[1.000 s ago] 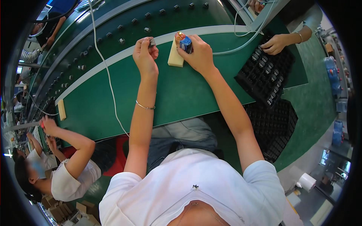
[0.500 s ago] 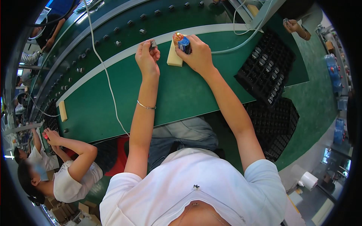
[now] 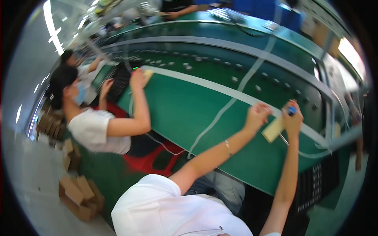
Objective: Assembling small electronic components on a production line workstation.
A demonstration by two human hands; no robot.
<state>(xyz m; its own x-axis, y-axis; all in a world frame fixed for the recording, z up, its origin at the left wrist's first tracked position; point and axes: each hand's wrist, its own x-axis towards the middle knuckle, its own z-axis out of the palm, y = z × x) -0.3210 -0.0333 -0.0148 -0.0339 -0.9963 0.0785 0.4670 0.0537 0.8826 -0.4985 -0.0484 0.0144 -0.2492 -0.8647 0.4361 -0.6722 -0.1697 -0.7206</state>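
A blue-topped object (image 3: 291, 111) is gripped in the right hand (image 3: 292, 120), with the fingers wrapped around it, over the far right part of the green table (image 3: 204, 106). A pale yellow block (image 3: 272, 130) is set just left of that hand. The left hand (image 3: 257, 116) is held near the block, its fingers curled; whether anything is pinched there cannot be told through the blur. Small grey parts (image 3: 234, 79) are spread along the far belt (image 3: 212, 70), and a white cable (image 3: 219, 117) is laid across the table, left of the left hand
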